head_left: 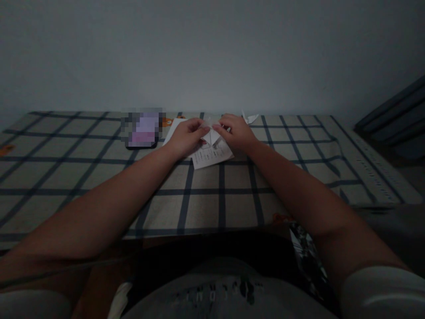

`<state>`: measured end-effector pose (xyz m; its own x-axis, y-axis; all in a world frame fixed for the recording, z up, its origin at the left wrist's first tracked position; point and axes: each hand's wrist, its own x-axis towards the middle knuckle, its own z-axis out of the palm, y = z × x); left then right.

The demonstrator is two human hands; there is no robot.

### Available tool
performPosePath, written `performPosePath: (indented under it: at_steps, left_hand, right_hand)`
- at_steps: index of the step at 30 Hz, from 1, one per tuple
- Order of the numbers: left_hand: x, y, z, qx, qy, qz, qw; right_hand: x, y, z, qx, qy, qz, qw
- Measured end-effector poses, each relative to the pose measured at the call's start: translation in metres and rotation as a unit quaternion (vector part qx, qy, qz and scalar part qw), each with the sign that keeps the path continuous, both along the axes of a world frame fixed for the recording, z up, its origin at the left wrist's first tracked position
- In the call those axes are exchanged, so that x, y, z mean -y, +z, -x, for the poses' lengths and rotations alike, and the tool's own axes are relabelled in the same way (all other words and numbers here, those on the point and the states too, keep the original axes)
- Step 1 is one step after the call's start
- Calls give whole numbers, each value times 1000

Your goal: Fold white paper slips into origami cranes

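Between my two hands is a small piece of folded white paper [211, 136], its lower end narrowing to a point. My left hand [190, 136] pinches its left side with thumb and fingers. On the opposite side my right hand [235, 132] is closed on the paper as well, thumb toward the middle. Just below lies a printed sheet [212, 157] with small drawings and text, partly covered by the hands. A white sheet [172, 131] shows behind my left hand. Beyond my right hand sits a folded white paper figure [250, 118] with pointed ends.
A phone [143, 129] with a lit, blurred screen lies left of my hands. The checked tablecloth [206, 208] covers the table, which meets a pale wall [212, 53] at the back. Dark slatted furniture [398, 119] stands at the right.
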<state>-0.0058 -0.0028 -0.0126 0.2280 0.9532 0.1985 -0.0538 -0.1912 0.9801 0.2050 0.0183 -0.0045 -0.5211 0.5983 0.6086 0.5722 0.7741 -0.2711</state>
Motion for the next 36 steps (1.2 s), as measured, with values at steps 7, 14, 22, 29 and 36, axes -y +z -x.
performPosePath:
  at_steps: [7, 14, 22, 29, 36]
  left_hand:
    - [0, -1, 0, -5, 1, -9, 1000]
    - [-2, 3, 2, 43, 55, 10, 998]
    - [-4, 3, -1, 87, 28, 26, 995]
    - [6, 10, -6, 112, 25, 49, 992]
    - [-2, 0, -2, 82, 5, 33, 996]
  right_hand:
    - [4, 4, 2, -23, 13, 37, 999]
    - [1, 1, 4, -207, 73, 218, 951]
    - [-3, -2, 3, -242, 95, 281, 924]
    - [-2, -3, 3, -234, 117, 309, 914]
    - [-5, -5, 4, -217, 107, 296, 924]
